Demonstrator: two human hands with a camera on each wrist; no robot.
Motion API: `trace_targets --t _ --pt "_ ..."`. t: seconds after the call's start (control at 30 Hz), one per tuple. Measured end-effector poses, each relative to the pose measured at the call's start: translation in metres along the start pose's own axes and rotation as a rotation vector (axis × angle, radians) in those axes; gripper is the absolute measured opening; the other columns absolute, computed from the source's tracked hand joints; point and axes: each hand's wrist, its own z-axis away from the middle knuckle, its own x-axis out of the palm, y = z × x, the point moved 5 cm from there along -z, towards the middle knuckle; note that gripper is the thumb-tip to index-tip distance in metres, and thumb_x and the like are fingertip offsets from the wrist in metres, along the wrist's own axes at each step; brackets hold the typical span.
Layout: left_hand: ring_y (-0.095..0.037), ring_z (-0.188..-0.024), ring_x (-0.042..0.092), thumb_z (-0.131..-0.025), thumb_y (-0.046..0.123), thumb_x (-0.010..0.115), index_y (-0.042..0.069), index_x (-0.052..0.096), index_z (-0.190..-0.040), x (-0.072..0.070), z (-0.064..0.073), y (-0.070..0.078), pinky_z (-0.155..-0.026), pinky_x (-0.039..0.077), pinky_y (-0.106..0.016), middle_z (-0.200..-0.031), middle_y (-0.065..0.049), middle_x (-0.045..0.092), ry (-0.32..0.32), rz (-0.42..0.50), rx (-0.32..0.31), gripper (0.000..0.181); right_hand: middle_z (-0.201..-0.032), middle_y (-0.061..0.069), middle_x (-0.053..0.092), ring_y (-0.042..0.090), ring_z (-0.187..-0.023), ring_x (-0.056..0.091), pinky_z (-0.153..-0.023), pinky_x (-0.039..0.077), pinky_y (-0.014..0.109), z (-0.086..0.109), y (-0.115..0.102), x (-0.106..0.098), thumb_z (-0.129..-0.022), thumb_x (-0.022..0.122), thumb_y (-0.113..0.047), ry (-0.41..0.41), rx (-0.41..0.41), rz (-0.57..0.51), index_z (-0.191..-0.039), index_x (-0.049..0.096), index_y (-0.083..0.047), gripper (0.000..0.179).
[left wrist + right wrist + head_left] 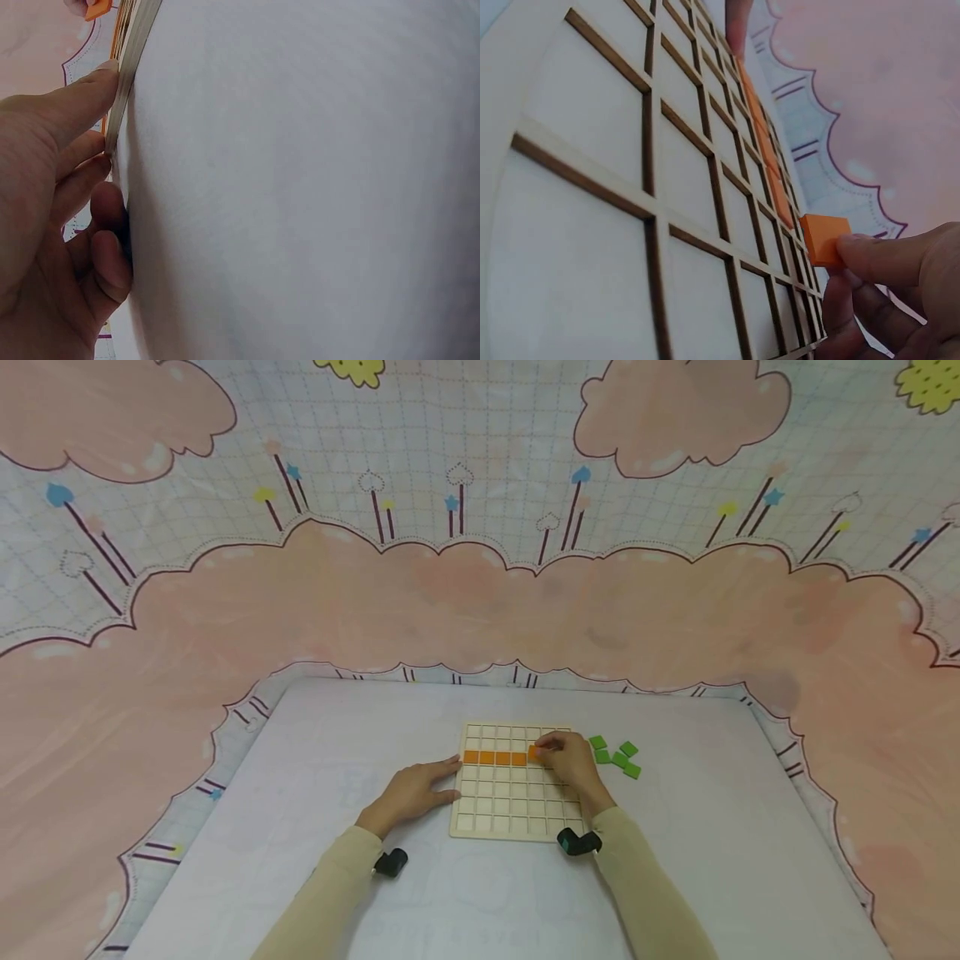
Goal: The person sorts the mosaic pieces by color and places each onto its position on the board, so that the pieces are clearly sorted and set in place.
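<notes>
Where one orange tile shows toward one o'clock on the grid board, our right hand pinches it.
We log four seated orange tiles in a row toward nine o'clock from it; our left hand, fingers relaxed, touches the board's nine-o'clock edge; five loose green tiles lie off the board toward three o'clock.

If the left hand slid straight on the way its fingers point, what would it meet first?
The left hand would first meet the left edge of the grid board, which its fingers appear to touch; just past that edge lies the leftmost orange tile.
</notes>
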Motion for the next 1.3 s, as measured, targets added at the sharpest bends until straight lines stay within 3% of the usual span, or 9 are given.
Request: trace_targets --t 0.4,1.0,1.3 --pt "-0.026 -0.14 0.046 -0.089 0.047 0.068 0.026 0.051 -0.144 0.001 0.0 -0.002 -0.116 0.038 -0.049 -0.154 0.013 0.042 0.005 -0.011 0.007 0.061 -0.092 0.005 0.074 0.019 -0.084 0.064 -0.077 0.051 0.032 -0.002 0.008 0.004 -0.087 0.075 -0.011 -0.015 -0.015 0.013 -0.093 0.076 -0.012 0.007" --pt "-0.024 -0.141 0.045 -0.089 0.045 0.069 0.025 0.051 -0.144 0.002 -0.001 -0.002 -0.117 0.038 -0.048 -0.154 0.012 0.042 0.005 0.003 0.012 0.061 -0.099 0.006 0.074 0.022 -0.094 0.065 -0.088 0.053 0.041 0.001 0.011 0.006 -0.088 0.074 -0.014 -0.026 0.016 0.057 -0.095 0.077 -0.013 0.008" --pt "-0.024 -0.141 0.045 -0.089 0.045 0.068 0.025 0.052 -0.143 0.002 -0.001 -0.002 -0.117 0.038 -0.047 -0.154 0.012 0.042 0.008 0.002 0.018 0.06 -0.098 0.007 0.07 0.019 -0.088 0.062 -0.082 0.053 0.035 0.002 0.01 0.005 -0.088 0.072 -0.009 -0.002 0.012 0.006 -0.107 0.073 -0.009 0.02"
